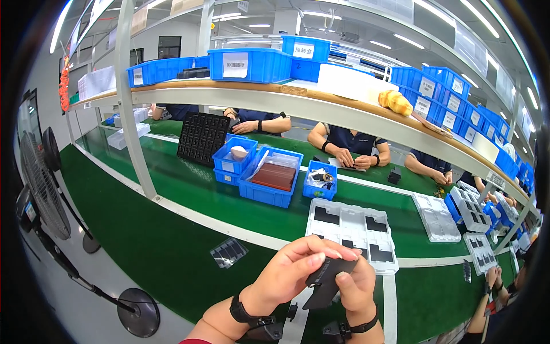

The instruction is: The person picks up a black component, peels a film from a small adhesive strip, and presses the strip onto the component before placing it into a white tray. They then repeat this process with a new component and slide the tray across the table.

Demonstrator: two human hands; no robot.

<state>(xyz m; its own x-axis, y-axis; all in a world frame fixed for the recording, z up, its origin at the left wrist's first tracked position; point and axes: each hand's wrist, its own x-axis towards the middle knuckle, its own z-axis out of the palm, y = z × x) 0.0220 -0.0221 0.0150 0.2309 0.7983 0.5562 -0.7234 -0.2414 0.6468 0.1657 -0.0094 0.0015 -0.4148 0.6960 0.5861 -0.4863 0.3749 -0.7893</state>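
My left hand (281,270) and my right hand (360,292) come together in front of me. Between them they hold a flat black part (327,282) with pale print and a notched lower edge. Left fingers stretch along its top, while the right thumb presses its face. Just beyond my hands lies a white tray (349,221), its compartments holding several flat black pieces (381,253). A clear sheet with dark rectangles (229,252) rests on the green table (166,241) to the left. Each wrist wears a black band.
Past the tray stand blue bins (265,195), one with brown flat items (275,176), and a black moulded tray (202,137). Overhead, a shelf (258,98) carries blue boxes (249,64). Co-workers (352,143) sit opposite. Fans (43,183) stand left; another person's hands (492,278) are at right.
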